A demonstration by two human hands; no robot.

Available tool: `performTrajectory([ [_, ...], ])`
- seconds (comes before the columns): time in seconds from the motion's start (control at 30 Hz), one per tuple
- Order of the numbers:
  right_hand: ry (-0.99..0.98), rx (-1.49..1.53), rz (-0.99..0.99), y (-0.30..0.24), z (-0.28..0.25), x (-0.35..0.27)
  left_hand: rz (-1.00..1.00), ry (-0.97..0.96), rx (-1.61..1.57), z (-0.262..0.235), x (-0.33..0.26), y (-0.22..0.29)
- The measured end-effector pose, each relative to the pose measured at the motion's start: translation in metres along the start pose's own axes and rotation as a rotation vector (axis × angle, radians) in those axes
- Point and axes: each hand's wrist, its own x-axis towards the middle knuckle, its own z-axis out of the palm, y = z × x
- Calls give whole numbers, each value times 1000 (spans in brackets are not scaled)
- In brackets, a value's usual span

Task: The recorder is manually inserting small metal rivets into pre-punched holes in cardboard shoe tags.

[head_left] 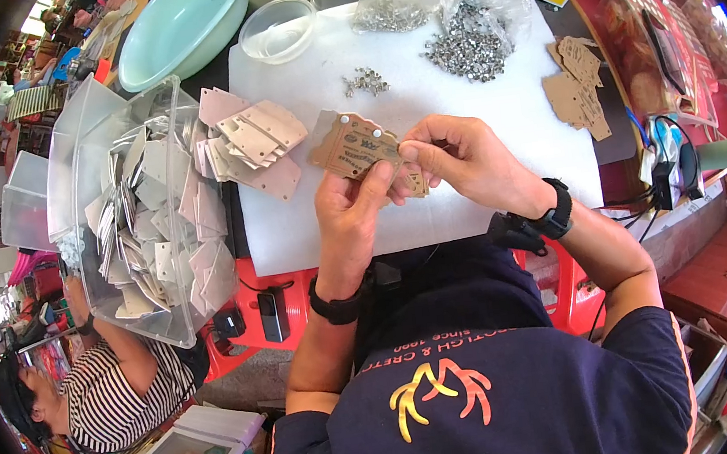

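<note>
Over the white mat, left hand grips brown card, right hand pinches at its edge, apparently fastening; next move likely calls for steady pressure.

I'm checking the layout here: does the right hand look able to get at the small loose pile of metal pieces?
Probably yes: the loose pile lies uncovered on the white sheet, beyond the brown card, and open sheet leaves the right hand a way around the card.
</note>
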Motion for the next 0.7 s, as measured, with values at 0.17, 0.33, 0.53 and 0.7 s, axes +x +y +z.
performTrajectory([
  [0.17,1,-302,-66,-5,-16,27,43,76,36,-16,-3,-11],
  [0.33,77,-535,-59,-9,-43,66,46,72,75,-24,-6,-9],
  [0.53,-3,-820,-206,15,-53,95,60,33,15,-27,-6,-13],
  [0.7,68,-1019,-213,20,-44,99,60,39,-17,-27,-5,-12],
])
